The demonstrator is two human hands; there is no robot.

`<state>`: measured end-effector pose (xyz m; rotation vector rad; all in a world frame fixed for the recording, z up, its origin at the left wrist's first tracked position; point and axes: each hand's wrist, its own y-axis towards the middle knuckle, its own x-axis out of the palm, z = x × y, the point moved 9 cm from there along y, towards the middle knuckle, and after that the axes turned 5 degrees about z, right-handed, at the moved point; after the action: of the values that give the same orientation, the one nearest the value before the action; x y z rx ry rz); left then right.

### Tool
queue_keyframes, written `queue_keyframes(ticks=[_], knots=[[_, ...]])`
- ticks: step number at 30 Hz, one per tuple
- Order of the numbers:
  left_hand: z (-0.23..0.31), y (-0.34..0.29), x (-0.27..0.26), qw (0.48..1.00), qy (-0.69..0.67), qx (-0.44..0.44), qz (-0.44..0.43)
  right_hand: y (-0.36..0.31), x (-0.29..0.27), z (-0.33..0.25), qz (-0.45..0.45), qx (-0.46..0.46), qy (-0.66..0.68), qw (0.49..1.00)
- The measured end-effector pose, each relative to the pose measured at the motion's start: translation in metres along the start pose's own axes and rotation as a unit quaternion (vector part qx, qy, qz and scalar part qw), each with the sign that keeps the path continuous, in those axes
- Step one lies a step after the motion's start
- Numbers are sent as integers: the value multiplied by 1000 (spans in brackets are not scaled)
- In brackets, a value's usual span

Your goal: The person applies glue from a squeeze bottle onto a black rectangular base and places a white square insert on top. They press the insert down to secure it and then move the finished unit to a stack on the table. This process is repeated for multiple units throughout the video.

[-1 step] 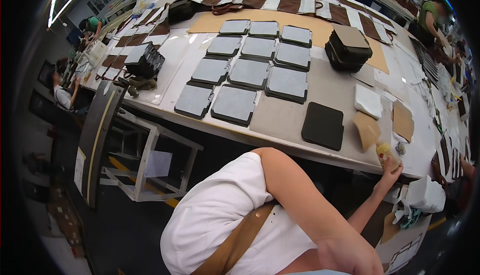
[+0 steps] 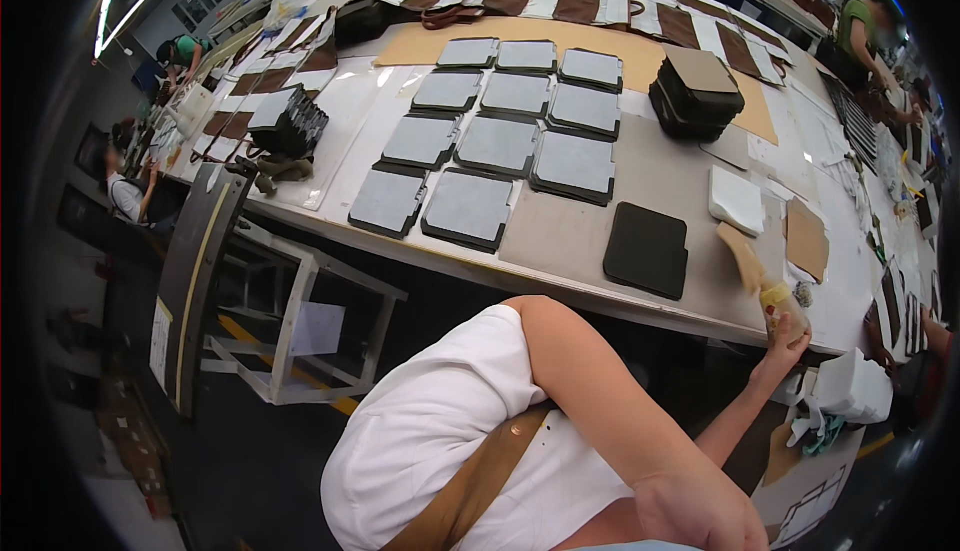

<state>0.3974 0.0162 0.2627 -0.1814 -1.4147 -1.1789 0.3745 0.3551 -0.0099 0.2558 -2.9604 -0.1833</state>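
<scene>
Fingers of the right hand [image 2: 782, 343] curl around the yellow-bristled head of a wooden brush [image 2: 762, 279] at the desk [image 2: 590, 226] edge, its handle lying just beside a black square panel [image 2: 647, 249]. The left hand cannot be told apart. 10 grey panels [image 2: 500, 141] lie spread in rows, apparently to keep each face exposed.

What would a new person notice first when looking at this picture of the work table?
The eye falls first on the grey square panels laid in neat rows across the middle of the long table, with one black panel lying apart to their right. At the table's near right edge, a hand reaches up and holds a brush with a pale wooden handle. A dark stack of panels stands further back on the right.
</scene>
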Motion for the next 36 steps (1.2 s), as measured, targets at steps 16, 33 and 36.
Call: queue_keyframes(ticks=[16,33,36], knots=[[10,-26,-18,989,146,-13,-16,-37,41,-69,-29,-107,-28,993],[196,-183,-239,22,881,-94,462,-22,-8,-39,43,-64,-38,996],[196,-179,-242,-3,888,-89,451,-20,-42,-36,174,-103,37,979]])
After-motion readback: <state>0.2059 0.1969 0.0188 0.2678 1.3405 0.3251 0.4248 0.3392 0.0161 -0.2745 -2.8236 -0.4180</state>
